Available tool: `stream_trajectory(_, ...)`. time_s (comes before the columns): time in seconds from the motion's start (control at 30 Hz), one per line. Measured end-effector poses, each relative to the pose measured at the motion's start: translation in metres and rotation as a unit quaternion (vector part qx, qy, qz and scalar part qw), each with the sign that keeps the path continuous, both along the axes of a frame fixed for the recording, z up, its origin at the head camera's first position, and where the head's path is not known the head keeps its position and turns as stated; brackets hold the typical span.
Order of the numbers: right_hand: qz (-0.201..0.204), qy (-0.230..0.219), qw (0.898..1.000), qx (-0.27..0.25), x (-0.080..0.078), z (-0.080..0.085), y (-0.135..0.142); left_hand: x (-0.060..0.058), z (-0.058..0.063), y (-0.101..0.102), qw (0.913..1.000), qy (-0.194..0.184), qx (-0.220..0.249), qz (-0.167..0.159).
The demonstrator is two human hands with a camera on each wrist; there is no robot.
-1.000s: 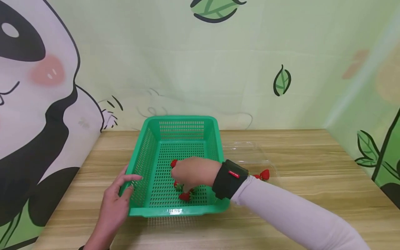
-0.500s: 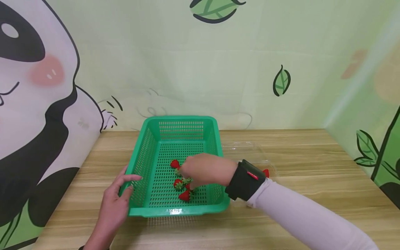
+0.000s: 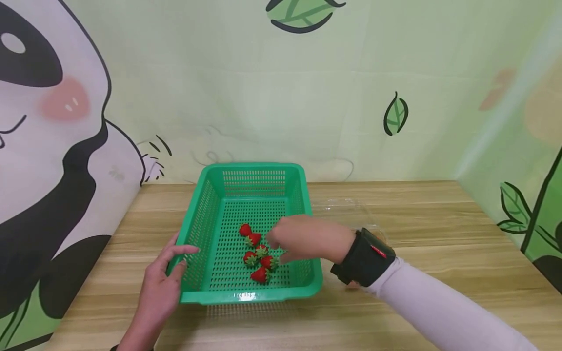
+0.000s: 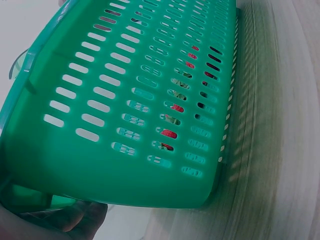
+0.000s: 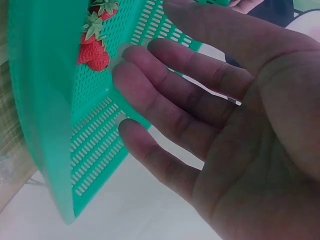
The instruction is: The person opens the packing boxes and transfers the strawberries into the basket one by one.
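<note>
A green slotted plastic basket [image 3: 250, 297] stands on the table, with several red strawberries [image 3: 261, 275] with green leafy tops grouped on its floor. My left hand [image 3: 160, 279] holds the basket's left rim near the front corner, fingers over the edge. In the left wrist view the basket wall [image 4: 100, 170] fills most of the picture and strawberries show through its slots. Over the basket's right side hovers my right hand [image 3: 305, 239], just right of the strawberries. Seen in the right wrist view, its fingers [image 5: 150, 100] are spread and loosely bent, with nothing between them.
A clear plastic container [image 3: 338, 208] lies on the wooden table [image 3: 430, 219] right of the basket, partly hidden by my right forearm. Behind the table hangs a pale green backdrop [image 3: 246, 97] with a panda and leaves.
My right hand has drawn back to the right from the strawberries, uncovering more of them. The left hand and basket have stayed in place. My forearm now covers the strawberries beside the basket.
</note>
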State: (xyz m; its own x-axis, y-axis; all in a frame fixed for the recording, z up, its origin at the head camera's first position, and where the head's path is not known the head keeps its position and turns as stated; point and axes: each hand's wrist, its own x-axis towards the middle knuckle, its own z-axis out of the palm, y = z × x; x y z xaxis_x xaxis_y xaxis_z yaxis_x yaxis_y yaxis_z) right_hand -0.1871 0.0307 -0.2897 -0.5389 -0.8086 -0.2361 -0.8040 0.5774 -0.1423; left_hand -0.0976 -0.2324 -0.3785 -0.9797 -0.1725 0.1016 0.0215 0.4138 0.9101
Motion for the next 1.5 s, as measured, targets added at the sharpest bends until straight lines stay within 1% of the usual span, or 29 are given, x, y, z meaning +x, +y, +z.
stream_trajectory(0.13,-0.01,-0.016,1.0,-0.018,-0.002,-0.001,0.008,0.0,0.001,0.0,1.0,-0.001,0.002,0.0)
stream_trajectory(0.4,-0.02,-0.025,0.999,-0.041,-0.007,-0.002,0.026,0.0,0.0,0.001,1.0,-0.001,0.007,0.002)
stream_trajectory(0.63,-0.023,-0.008,0.997,-0.078,-0.009,-0.003,0.039,-0.001,0.0,0.001,1.0,-0.002,0.001,0.005)
stream_trajectory(0.8,-0.045,-0.007,0.995,-0.084,-0.008,-0.004,0.052,-0.001,0.0,0.001,1.0,-0.003,-0.001,0.006)
stream_trajectory(0.97,-0.066,-0.002,0.995,-0.073,-0.008,-0.006,0.064,0.0,0.0,0.001,1.0,-0.004,0.001,0.006)
stream_trajectory(1.13,-0.065,0.009,0.995,-0.075,-0.009,-0.009,0.073,0.0,0.0,0.001,1.0,0.0,0.002,0.006)
stream_trajectory(1.23,-0.065,0.004,0.995,-0.072,-0.01,-0.011,0.077,0.0,0.0,0.0,1.0,-0.002,-0.001,0.005)
stream_trajectory(1.3,-0.07,0.002,0.996,-0.06,-0.009,-0.013,0.079,0.0,0.0,0.0,1.0,-0.002,-0.001,0.004)
stream_trajectory(1.5,-0.101,-0.021,0.995,-0.009,-0.008,-0.017,0.087,-0.001,0.001,0.001,1.0,-0.008,-0.003,0.004)
